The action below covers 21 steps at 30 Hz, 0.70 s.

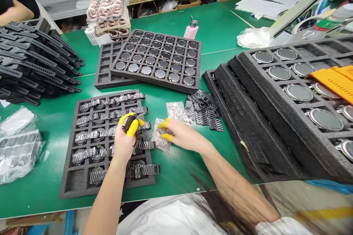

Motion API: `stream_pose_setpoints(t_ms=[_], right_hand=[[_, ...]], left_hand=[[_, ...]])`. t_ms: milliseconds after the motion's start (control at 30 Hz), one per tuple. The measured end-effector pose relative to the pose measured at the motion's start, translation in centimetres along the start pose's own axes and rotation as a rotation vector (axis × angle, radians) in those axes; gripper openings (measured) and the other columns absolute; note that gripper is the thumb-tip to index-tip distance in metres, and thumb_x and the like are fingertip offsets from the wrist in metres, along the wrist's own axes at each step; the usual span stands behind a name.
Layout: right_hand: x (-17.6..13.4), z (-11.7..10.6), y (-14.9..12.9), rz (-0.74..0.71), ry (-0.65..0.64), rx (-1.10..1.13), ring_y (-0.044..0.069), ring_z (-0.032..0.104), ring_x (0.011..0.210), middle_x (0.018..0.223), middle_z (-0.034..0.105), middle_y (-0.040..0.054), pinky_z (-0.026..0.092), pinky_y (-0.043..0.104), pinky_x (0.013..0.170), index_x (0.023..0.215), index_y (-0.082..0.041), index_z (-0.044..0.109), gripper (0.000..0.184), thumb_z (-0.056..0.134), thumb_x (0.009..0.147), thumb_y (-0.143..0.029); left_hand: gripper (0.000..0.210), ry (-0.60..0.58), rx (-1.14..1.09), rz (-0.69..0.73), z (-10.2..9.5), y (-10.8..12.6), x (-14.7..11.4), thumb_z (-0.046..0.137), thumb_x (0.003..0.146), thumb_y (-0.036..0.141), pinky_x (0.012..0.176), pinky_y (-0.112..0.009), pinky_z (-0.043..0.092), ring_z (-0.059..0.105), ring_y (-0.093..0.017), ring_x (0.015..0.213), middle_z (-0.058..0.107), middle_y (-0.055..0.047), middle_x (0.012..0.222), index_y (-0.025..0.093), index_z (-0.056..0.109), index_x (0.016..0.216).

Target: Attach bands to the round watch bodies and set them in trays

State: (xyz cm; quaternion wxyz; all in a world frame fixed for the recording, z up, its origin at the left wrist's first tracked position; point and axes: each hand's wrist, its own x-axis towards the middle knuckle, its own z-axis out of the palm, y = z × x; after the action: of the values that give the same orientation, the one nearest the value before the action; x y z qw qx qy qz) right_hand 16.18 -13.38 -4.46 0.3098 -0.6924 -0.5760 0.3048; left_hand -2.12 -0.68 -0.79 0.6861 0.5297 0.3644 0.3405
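L hand gripped dark watch pc. above foam tray of banded watches, near left; R hand, apart from it, partly spread, hung at bag of metal pins just right of tray.

Lit brightly, seemingly from above, across the smooth green bench. Glints off round silver-rimmed watch faces towards the far edge and a clear plastic bag of silvery pins. Smears along the bare right forearm; stretches dark foam trays at the right edge.
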Motion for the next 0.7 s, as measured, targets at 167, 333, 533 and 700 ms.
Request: stream_pose_setpoints(t_ms=[167,333,533,700], right_hand=[[0.3,0.6,-0.5,0.053,-0.089,-0.391,0.027,0.063,0.104,0.110,0.064,0.0114,0.048,0.034,0.080,0.117,-0.016,0.067,0.015,0.058,0.104,-0.015],[0.1,-0.7,0.0,0.080,-0.073,-0.396,0.026,0.064,0.106,0.119,0.065,0.0107,0.048,0.034,0.084,0.123,-0.016,0.064,0.021,0.066,0.103,-0.020],[0.7,-0.3,-0.7,0.105,-0.109,-0.552,0.027,0.065,0.100,0.106,0.067,0.0113,0.043,0.033,0.074,0.108,-0.016,0.069,0.013,0.057,0.106,-0.017],[0.8,-1.3,0.3,0.080,-0.101,-0.407,0.022,0.065,0.090,0.103,0.070,0.0067,0.038,0.030,0.070,0.104,-0.019,0.069,0.016,0.054,0.106,-0.016]], left_hand=[[0.056,0.089,-0.143,-0.029,0.0,0.4,-0.1,0.097,0.064,0.053,0.032,-0.015,0.021,0.032,-0.001,0.037,0.070,0.005,0.069,0.019,0.061,0.090],[0.056,0.106,-0.191,-0.029,-0.1,0.3,-0.2,0.100,0.061,0.048,0.032,-0.015,0.022,0.033,-0.001,0.037,0.061,0.009,0.061,0.020,0.060,0.089],[0.057,0.085,-0.179,-0.051,-0.1,0.2,-0.2,0.100,0.060,0.048,0.032,-0.014,0.023,0.033,0.000,0.036,0.062,0.009,0.062,0.019,0.064,0.093],[0.058,0.079,-0.149,-0.093,-0.2,0.2,-0.1,0.101,0.057,0.051,0.033,-0.014,0.026,0.033,0.000,0.035,0.062,0.008,0.060,0.017,0.065,0.086]])
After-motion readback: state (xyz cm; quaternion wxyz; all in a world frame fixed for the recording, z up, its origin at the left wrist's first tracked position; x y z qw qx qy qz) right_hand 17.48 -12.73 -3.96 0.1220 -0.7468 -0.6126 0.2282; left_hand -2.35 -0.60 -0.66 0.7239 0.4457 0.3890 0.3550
